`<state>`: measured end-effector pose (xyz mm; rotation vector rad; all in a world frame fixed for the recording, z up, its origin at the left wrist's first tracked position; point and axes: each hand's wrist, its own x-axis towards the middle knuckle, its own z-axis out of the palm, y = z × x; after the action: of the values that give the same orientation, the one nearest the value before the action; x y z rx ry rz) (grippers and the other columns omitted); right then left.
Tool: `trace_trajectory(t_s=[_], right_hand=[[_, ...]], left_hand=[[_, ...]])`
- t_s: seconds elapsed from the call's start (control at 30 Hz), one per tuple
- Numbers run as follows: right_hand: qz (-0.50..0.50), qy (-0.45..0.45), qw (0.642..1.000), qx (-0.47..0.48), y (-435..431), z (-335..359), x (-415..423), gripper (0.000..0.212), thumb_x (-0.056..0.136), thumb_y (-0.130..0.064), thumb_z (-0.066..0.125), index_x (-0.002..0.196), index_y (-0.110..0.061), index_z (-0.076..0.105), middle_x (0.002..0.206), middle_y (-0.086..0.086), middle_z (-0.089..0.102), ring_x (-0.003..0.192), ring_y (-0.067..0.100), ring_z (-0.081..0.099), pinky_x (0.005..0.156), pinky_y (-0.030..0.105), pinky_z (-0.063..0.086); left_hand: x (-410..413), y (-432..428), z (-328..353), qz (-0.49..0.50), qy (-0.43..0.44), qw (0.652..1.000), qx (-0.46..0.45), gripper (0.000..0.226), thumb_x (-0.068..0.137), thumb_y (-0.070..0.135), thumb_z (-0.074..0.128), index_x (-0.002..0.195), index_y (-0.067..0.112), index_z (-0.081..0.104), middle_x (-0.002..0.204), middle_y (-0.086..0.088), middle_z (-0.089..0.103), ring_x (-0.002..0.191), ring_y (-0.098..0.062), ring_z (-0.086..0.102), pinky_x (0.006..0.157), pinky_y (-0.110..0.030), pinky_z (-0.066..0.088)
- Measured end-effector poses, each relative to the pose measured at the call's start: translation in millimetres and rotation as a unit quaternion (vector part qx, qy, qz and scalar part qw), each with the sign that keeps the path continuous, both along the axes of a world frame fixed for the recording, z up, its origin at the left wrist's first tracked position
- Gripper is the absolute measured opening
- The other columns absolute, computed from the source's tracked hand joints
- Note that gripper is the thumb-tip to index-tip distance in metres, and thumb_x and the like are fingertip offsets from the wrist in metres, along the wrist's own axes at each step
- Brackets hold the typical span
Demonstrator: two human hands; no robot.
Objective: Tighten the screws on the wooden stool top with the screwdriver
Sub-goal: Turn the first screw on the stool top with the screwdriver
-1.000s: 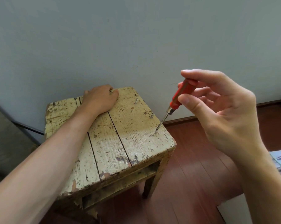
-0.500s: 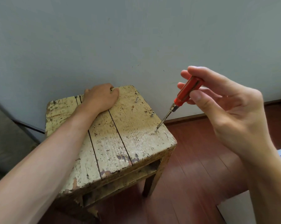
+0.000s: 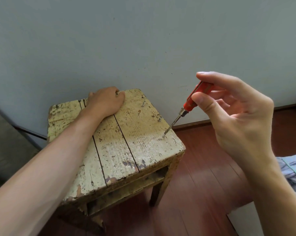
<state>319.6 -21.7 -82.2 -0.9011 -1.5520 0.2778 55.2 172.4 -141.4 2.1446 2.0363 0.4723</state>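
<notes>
The screwdriver [image 3: 183, 112] lay on a slant, its long axis running from the right hand [image 3: 242, 120] down and away to that hand's left, with the tip set on a screw [image 3: 163, 135] near the stool top's [image 3: 120, 147] right edge. It had a red handle, a short metal collar and a thin steel shaft. The right hand was raised beside the stool, pinching the handle between thumb and forefinger, the other fingers loosely bent behind. Two more screws [image 3: 160, 118] stood proud beyond the tip (both leaning). The left hand [image 3: 104, 101] lay knuckles up at the far edge of the worn, cream-painted planks, fingers curled over it, forearm stretched across the wood.
</notes>
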Motion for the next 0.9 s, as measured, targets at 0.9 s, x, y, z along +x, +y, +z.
trace_trajectory(t_s=[0.9], right_hand=[[-0.003, -0.022, 1.000, -0.006, 5, -11, 1, 0.042, 0.103, -0.020, 0.073, 0.142, -0.033, 0.063, 0.111, 0.002, 0.068, 0.102, 0.015, 0.075, 0.080, 0.031, 0.061]], left_hand=[[1, 0, 1, 0.000, 0.005, 1.000, -0.005, 0.052, 0.102, 0.053, 0.030, 0.133, 0.023, 0.059, 0.134, -0.005, 0.062, 0.124, -0.032, 0.054, 0.109, -0.051, 0.030]])
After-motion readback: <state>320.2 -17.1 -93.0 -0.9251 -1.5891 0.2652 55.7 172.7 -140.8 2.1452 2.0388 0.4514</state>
